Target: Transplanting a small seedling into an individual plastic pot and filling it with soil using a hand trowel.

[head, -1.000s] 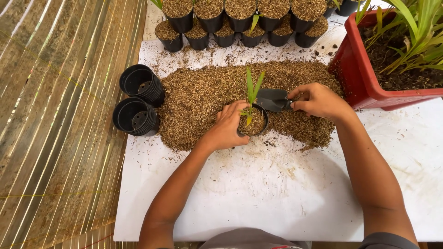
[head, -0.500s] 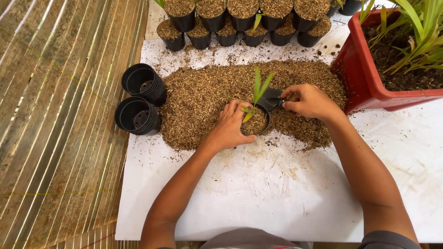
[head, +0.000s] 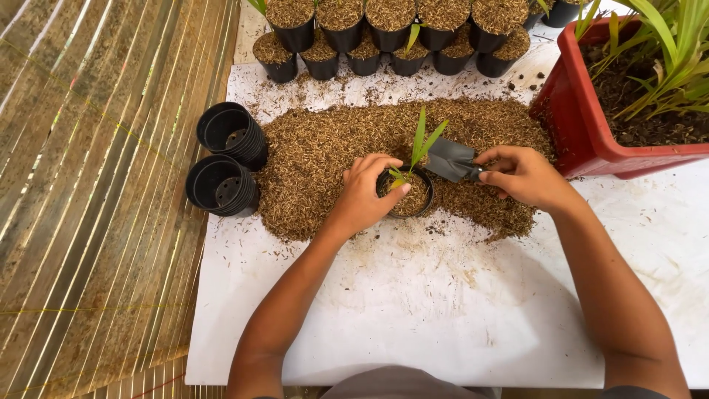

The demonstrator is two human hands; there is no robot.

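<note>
Head camera looks down at two bare hands working over a big pile of brown, flaky husk bits (head: 325, 159) spread on a flat white surface (head: 413, 310). The left hand (head: 367, 193) is curled around a small round black plastic pot (head: 408, 201), with its thumb pressing near a little green plant with thin pointy leaves (head: 419, 148) that stands up in the pot. The right hand (head: 526, 176) is closed on the handle of a small dark scoop (head: 450, 159). A moment ago the scoop was tipped right at the pot's rim; now it has pulled back a bit to the right and looks empty, so the pot looks nearly full of husk. On the left lie two stacks of empty black pots (head: 225, 159), smooth and shiny. At the top stand filled black pots in rows (head: 384, 29). A red plastic planter box (head: 583, 118) with dark soil and long green leaves sits at the right.
</note>
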